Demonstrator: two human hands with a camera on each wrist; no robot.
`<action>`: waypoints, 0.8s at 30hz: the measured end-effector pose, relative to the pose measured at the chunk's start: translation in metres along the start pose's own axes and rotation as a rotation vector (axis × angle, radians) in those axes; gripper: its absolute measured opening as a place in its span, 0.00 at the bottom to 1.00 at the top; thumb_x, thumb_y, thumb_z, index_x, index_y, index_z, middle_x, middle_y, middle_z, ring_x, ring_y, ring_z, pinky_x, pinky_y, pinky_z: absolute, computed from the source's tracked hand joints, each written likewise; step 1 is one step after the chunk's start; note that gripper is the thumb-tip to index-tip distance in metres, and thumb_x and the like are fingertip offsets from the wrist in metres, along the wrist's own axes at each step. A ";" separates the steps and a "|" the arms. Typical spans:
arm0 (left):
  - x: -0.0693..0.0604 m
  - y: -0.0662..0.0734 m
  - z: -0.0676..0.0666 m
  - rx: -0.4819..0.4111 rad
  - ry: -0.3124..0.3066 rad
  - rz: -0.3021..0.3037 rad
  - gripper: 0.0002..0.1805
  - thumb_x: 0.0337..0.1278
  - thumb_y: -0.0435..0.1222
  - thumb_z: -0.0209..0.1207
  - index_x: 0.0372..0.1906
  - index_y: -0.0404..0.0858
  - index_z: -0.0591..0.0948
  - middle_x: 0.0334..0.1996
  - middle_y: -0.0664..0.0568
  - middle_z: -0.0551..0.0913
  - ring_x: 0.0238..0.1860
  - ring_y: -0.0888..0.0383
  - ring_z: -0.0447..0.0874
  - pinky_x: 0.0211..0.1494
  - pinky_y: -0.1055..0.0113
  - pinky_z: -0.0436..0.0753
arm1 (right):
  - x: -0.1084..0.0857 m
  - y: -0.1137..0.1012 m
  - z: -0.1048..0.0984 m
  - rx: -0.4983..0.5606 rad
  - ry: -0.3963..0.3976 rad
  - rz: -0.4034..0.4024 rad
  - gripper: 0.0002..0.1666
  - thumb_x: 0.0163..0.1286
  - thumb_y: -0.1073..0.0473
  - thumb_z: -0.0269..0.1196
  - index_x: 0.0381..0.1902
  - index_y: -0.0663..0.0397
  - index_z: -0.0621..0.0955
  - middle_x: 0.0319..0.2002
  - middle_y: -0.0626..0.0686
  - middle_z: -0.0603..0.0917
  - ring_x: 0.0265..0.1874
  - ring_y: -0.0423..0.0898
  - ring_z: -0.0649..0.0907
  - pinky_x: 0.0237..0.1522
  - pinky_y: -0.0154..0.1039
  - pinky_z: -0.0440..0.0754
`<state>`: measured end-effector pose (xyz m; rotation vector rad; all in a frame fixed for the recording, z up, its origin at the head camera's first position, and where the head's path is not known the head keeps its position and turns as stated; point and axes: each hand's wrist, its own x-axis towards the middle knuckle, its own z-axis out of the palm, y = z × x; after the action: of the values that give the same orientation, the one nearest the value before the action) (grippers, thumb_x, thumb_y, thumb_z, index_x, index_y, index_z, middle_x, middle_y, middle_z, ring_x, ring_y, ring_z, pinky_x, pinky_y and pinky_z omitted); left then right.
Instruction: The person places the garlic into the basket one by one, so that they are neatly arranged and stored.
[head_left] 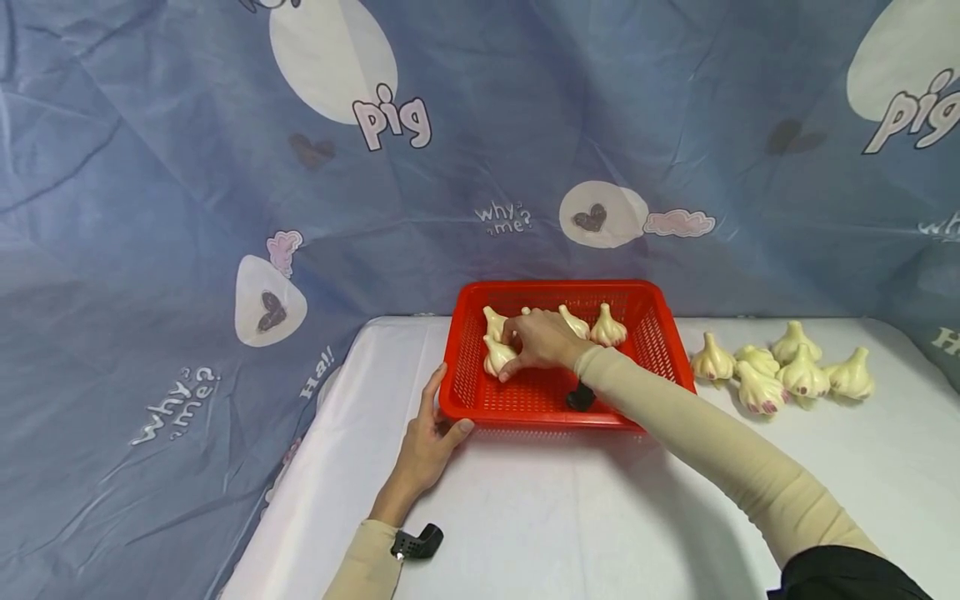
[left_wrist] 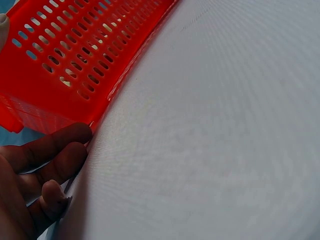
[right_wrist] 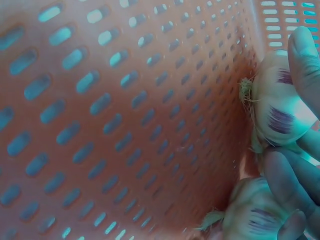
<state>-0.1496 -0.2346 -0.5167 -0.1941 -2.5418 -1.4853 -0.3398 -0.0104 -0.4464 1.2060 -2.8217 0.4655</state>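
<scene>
A red plastic basket (head_left: 555, 412) with slotted walls stands on the white tabletop. At its front left corner my left hand (head_left: 426, 446) grips the basket, thumb toward the front and fingers round the left side; its fingers curl near the basket's base in the left wrist view. Inside, my right hand (head_left: 546, 340) holds a garlic bulb (head_left: 497, 360) between thumb and fingers near the left wall. A second bulb (right_wrist: 252, 212) lies beside it, under the fingers in the right wrist view. More bulbs, such as one garlic (head_left: 607, 327), line the back, partly hidden by the hand.
Right of the basket lies a loose group of several garlic bulbs (head_left: 802, 375) on the white cloth (head_left: 570, 517). A blue printed curtain (head_left: 450, 150) hangs behind the table and down its left side. My right forearm (head_left: 712, 450) crosses the basket's front right corner.
</scene>
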 end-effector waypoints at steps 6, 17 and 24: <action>0.001 0.000 -0.001 0.007 -0.004 0.003 0.51 0.67 0.51 0.68 0.85 0.70 0.49 0.59 0.44 0.89 0.57 0.51 0.90 0.60 0.46 0.83 | 0.000 0.000 -0.001 -0.005 0.015 -0.003 0.35 0.37 0.26 0.84 0.40 0.36 0.90 0.28 0.42 0.84 0.30 0.44 0.81 0.32 0.48 0.79; 0.000 -0.001 0.000 -0.001 0.001 0.008 0.51 0.67 0.49 0.68 0.85 0.70 0.49 0.59 0.43 0.89 0.58 0.51 0.89 0.62 0.45 0.82 | -0.002 0.002 -0.016 0.042 0.003 0.004 0.34 0.40 0.26 0.83 0.40 0.37 0.91 0.31 0.39 0.92 0.34 0.42 0.88 0.35 0.48 0.85; -0.001 0.000 -0.001 0.001 0.012 0.019 0.51 0.67 0.52 0.68 0.85 0.68 0.50 0.54 0.44 0.91 0.54 0.52 0.91 0.59 0.48 0.82 | -0.013 0.003 -0.050 0.075 0.025 0.034 0.35 0.44 0.27 0.82 0.43 0.42 0.91 0.35 0.44 0.94 0.35 0.42 0.89 0.40 0.50 0.85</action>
<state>-0.1487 -0.2357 -0.5169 -0.2076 -2.5237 -1.4738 -0.3375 0.0149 -0.4018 1.1566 -2.8315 0.5888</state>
